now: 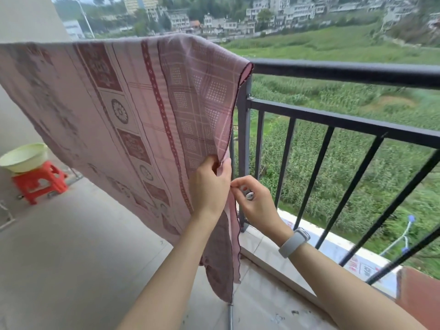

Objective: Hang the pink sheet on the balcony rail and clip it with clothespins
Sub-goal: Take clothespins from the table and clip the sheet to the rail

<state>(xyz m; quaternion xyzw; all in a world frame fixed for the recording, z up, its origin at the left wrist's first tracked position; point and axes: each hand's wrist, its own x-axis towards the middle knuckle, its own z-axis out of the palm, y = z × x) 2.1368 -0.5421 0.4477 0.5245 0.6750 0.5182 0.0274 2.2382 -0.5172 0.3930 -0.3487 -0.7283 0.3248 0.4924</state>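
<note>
The pink patterned sheet [123, 110] hangs draped over the dark balcony rail [345, 71], covering its left stretch down to near floor level. My left hand [209, 186] grips the sheet's right hanging edge about halfway down. My right hand [254, 201] is just to the right of it, thumb and forefinger pinching the same edge. A small shiny object shows in the right palm; I cannot tell whether it is a clothespin. The right wrist carries a pale watch band.
A red plastic stool [40, 181] with a pale green basin [23, 157] on it stands at the left by the wall. Vertical bars [316, 167] fill the railing to the right, above a low tiled ledge [321, 248]. A red-brown object [419, 296] sits at the lower right.
</note>
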